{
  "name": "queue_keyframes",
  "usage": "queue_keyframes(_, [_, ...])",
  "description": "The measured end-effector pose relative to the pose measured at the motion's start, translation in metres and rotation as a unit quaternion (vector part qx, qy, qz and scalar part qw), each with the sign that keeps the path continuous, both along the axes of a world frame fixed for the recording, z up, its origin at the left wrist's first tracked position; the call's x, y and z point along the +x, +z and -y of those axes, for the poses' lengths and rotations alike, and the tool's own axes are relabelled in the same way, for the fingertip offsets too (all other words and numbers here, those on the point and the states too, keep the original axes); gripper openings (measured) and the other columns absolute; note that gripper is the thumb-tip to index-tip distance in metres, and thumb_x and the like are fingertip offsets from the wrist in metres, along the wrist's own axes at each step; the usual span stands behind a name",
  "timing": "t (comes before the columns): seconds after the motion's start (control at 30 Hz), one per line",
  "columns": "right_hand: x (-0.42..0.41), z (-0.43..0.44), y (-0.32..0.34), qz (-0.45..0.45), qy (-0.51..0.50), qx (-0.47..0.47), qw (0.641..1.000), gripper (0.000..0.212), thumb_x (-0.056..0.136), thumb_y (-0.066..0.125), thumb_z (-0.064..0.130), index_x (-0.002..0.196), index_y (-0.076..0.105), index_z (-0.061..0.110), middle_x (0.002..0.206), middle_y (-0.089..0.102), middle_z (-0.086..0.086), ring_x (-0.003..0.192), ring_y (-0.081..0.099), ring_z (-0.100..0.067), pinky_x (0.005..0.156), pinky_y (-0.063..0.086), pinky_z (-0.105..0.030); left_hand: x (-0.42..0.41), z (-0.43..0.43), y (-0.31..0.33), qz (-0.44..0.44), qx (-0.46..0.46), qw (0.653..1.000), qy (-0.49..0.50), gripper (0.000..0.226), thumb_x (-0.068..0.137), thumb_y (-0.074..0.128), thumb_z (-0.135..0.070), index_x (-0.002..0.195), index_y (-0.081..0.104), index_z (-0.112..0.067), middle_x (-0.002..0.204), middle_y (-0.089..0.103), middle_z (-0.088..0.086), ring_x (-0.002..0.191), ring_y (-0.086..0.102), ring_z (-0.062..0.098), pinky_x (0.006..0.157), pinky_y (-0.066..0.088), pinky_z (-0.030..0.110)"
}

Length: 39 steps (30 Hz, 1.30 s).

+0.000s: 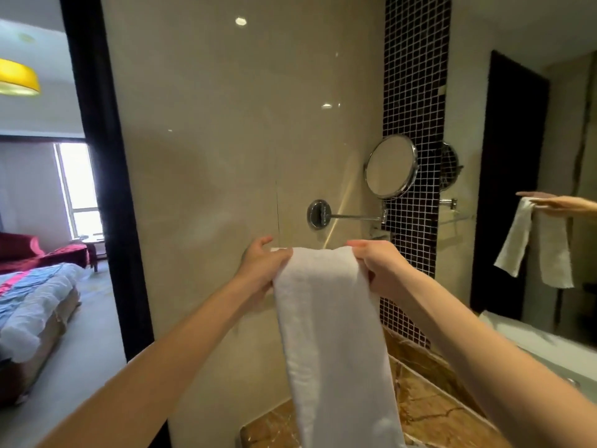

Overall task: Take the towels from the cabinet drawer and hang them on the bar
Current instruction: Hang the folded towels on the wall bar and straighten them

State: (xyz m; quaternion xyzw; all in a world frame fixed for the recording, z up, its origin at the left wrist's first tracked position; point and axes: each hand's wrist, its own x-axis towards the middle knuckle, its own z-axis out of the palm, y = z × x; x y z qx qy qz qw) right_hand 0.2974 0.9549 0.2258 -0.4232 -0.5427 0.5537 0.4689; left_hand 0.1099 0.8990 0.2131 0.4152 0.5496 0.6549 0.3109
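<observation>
A long white towel (329, 334) hangs in front of the beige wall, draped over at its top and reaching down past the counter. My left hand (261, 270) grips the towel's top left edge. My right hand (376, 266) grips its top right edge. Both hands are at the same height, just below the round wall mount. The bar itself is hidden behind the towel and my hands. The mirror at the right shows the same towel (536, 250) hanging, with a reflected hand on its top. The cabinet drawer is out of view.
A round chrome shaving mirror (391, 166) on a swing arm (352, 216) juts from the wall above my hands. A brown marble counter (429, 412) lies below. A dark door frame (106, 176) at the left opens onto a bedroom with a bed (35, 305).
</observation>
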Motion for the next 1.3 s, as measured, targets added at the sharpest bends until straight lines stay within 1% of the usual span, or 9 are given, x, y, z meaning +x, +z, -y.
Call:
queue_keyframes(0.1, [-0.011, -0.031, 0.034, -0.013, 0.0, 0.048, 0.999, 0.034, 0.091, 0.046, -0.007, 0.115, 0.066, 0.005, 0.118, 0.064, -0.025, 0.103, 0.064, -0.039, 0.092, 0.051, -0.05, -0.008, -0.022, 0.033, -0.026, 0.023, 0.999, -0.004, 0.069, 0.085, 0.066, -0.006, 0.144, 0.031, -0.016, 0.118, 0.061, 0.015, 0.07, 0.061, 0.016, 0.053, 0.05, 0.024])
queue_keyframes(0.2, [-0.025, -0.056, 0.064, -0.023, -0.002, 0.091, 0.996, 0.029, 0.091, 0.051, -0.005, 0.115, 0.066, 0.001, 0.116, 0.065, -0.024, 0.087, 0.061, -0.027, 0.088, 0.053, -0.046, -0.019, -0.043, 0.063, -0.028, 0.046, 0.998, -0.014, 0.077, 0.083, 0.068, -0.002, 0.146, 0.026, -0.014, 0.113, 0.06, 0.017, 0.07, 0.061, 0.016, 0.054, 0.051, 0.025])
queue_keyframes(0.4, [-0.052, -0.09, 0.126, -0.012, 0.007, 0.174, 0.985, 0.025, 0.092, 0.052, -0.003, 0.113, 0.066, 0.0, 0.103, 0.066, -0.015, 0.088, 0.064, -0.024, 0.078, 0.055, -0.034, -0.042, -0.071, 0.118, -0.047, 0.084, 0.995, -0.038, 0.076, 0.078, 0.073, 0.0, 0.142, 0.035, -0.014, 0.11, 0.06, 0.011, 0.073, 0.062, 0.014, 0.052, 0.053, 0.021])
queue_keyframes(0.63, [-0.082, -0.113, 0.179, -0.078, -0.027, 0.238, 0.968, 0.026, 0.089, 0.057, 0.003, 0.112, 0.067, -0.001, 0.095, 0.066, -0.014, 0.082, 0.06, -0.025, 0.066, 0.046, -0.032, -0.073, -0.097, 0.173, -0.073, 0.154, 0.984, -0.052, 0.075, 0.075, 0.074, 0.004, 0.138, 0.042, -0.022, 0.127, 0.054, 0.016, 0.1, 0.063, 0.029, 0.072, 0.054, 0.033])
queue_keyframes(0.8, [-0.114, -0.127, 0.19, -0.155, -0.029, 0.235, 0.959, 0.04, 0.065, 0.066, 0.022, 0.095, 0.072, -0.004, 0.083, 0.062, -0.013, 0.075, 0.051, -0.028, 0.067, 0.036, -0.036, -0.096, -0.113, 0.187, -0.174, 0.202, 0.964, -0.005, 0.069, 0.074, 0.075, 0.003, 0.131, 0.048, -0.024, 0.117, 0.059, 0.018, 0.098, 0.063, 0.029, 0.08, 0.054, 0.034])
queue_keyframes(0.93, [-0.135, -0.151, 0.179, -0.177, -0.057, 0.224, 0.957, 0.032, 0.081, 0.06, 0.03, 0.056, 0.068, 0.012, 0.067, 0.064, -0.006, 0.062, 0.041, -0.027, 0.056, 0.03, -0.032, -0.111, -0.125, 0.178, -0.22, 0.204, 0.954, -0.014, 0.05, 0.078, 0.067, 0.006, 0.121, 0.053, -0.014, 0.097, 0.062, 0.013, 0.073, 0.061, 0.017, 0.061, 0.051, 0.022])
queue_keyframes(1.03, [-0.145, -0.164, 0.157, -0.14, -0.065, 0.201, 0.967, 0.045, 0.081, 0.055, 0.041, 0.045, 0.062, 0.015, 0.061, 0.048, -0.011, 0.05, 0.036, -0.023, 0.052, 0.026, -0.033, -0.117, -0.133, 0.159, -0.261, 0.194, 0.945, -0.031, 0.043, 0.08, 0.059, 0.009, 0.116, 0.052, -0.014, 0.079, 0.059, 0.002, 0.058, 0.056, 0.004, 0.052, 0.046, 0.015])
queue_keyframes(1.13, [-0.148, -0.174, 0.135, -0.089, -0.058, 0.179, 0.978, 0.05, 0.09, 0.051, 0.036, 0.046, 0.06, 0.014, 0.06, 0.045, -0.012, 0.049, 0.036, -0.021, 0.052, 0.026, -0.033, -0.121, -0.141, 0.134, -0.307, 0.157, 0.939, -0.003, 0.037, 0.078, 0.057, 0.005, 0.104, 0.055, -0.021, 0.076, 0.059, 0.001, 0.059, 0.055, 0.008, 0.053, 0.045, 0.017])
queue_keyframes(1.3, [-0.152, -0.185, 0.105, 0.049, -0.063, 0.113, 0.99, 0.028, 0.09, 0.054, 0.017, 0.064, 0.058, 0.008, 0.049, 0.045, -0.002, 0.038, 0.034, -0.014, 0.047, 0.025, -0.022, -0.127, -0.145, 0.095, -0.386, 0.072, 0.92, -0.003, 0.027, 0.077, 0.057, -0.004, 0.094, 0.061, -0.024, 0.069, 0.048, -0.007, 0.059, 0.046, 0.004, 0.047, 0.032, 0.008])
